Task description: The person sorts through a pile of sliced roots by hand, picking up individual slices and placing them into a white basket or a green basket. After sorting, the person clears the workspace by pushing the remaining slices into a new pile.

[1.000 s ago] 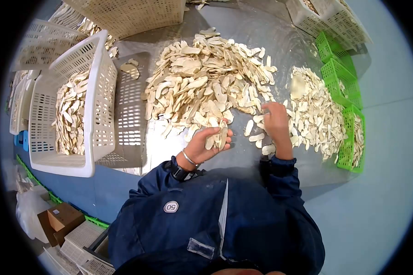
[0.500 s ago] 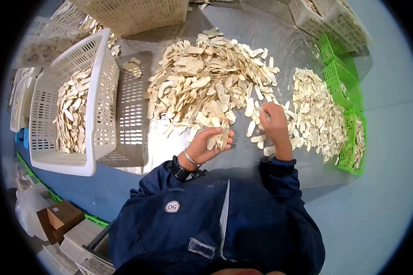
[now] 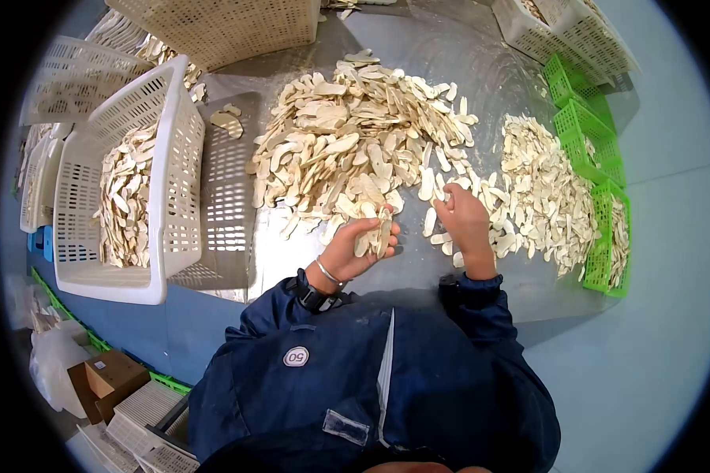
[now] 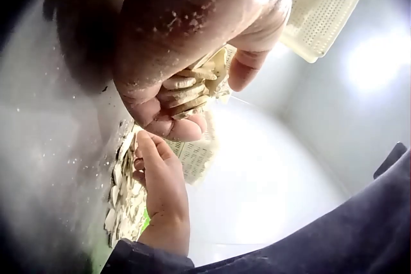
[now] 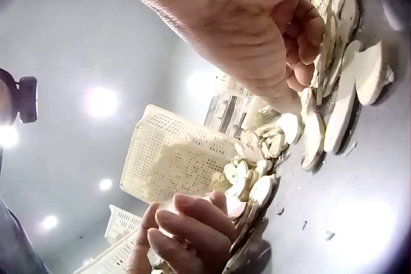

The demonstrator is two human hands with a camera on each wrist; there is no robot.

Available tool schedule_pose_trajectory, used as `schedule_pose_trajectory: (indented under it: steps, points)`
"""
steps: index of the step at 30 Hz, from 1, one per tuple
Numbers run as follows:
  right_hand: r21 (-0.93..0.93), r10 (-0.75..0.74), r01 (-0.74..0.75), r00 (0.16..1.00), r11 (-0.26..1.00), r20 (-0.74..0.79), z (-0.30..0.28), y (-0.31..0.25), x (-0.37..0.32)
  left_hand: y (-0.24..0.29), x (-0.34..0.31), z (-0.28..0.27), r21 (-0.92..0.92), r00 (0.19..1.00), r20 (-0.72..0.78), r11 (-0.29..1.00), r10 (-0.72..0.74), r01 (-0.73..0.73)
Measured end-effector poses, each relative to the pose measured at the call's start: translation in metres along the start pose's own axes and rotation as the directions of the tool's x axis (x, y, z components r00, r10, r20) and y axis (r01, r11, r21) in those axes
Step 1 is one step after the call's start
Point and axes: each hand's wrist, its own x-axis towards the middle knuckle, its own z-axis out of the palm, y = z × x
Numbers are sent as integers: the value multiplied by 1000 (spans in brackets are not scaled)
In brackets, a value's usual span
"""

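Observation:
The left hand (image 3: 355,251), palm up with fingers curled, grips several pale dried slices (image 3: 384,233). In the left wrist view that hand (image 4: 186,36) curls around a small stack of slices (image 4: 191,88). Farther right, the right hand (image 3: 465,225) hovers low over loose slices between two piles, its thumb and a forefinger apart. Seen from the right wrist, the right hand (image 5: 257,36) has its other fingers loosely curled and its thumb tip close against a slice (image 5: 290,127); whether it touches is unclear. The large heap (image 3: 339,126) lies beyond the left hand.
A smaller-slice pile (image 3: 544,193) spreads at the right beside green baskets (image 3: 605,280). At the left, a white perforated basket (image 3: 183,181) holds slices. More crates (image 3: 229,35) stand at the table's (image 3: 418,43) far side. A brown box (image 3: 114,378) sits lower left.
The right hand has moved slightly left and toward the body, and its thumb and forefinger have spread. A few slices have shifted near it. The left hand keeps its slices in nearly the same place.

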Motion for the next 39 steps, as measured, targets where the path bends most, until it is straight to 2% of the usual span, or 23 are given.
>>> schedule_pose_trajectory:
  steps: [2,5,9,16,19,22,25,28,35,39]
  points:
    - [-21,36,-35,999,999,27,2,0,0,0,0,1,10,1000,4,1000,5,-5]
    - [56,160,-170,975,984,151,-6,-4,5,0,-1,2,13,1000,6,1000,11,-11]
    - [354,250,-290,956,889,153,-19,-5,6,0,-1,1,3,1000,4,1000,11,-11]
    - [593,270,-368,930,717,250,-15,20,6,0,-1,1,-12,1000,22,1000,21,-21]
    - [580,271,-375,926,723,261,-14,22,3,0,0,0,-26,999,24,999,21,-20]
    - [439,283,-315,949,842,137,-10,14,-1,0,0,0,-24,1000,13,1000,19,-18]
    - [203,188,-207,976,957,106,-16,3,-4,0,0,0,-17,1000,1,1000,16,-16]
    - [57,45,-49,997,997,66,-13,2,-9,1,-2,2,-13,1000,0,1000,18,-18]
    - [-37,3,-1,998,999,55,-10,6,-11,0,-1,1,-11,1000,2,1000,18,-18]
    - [-23,-8,9,999,1000,37,-9,6,-12,1,-1,2,-6,1000,7,1000,23,-22]
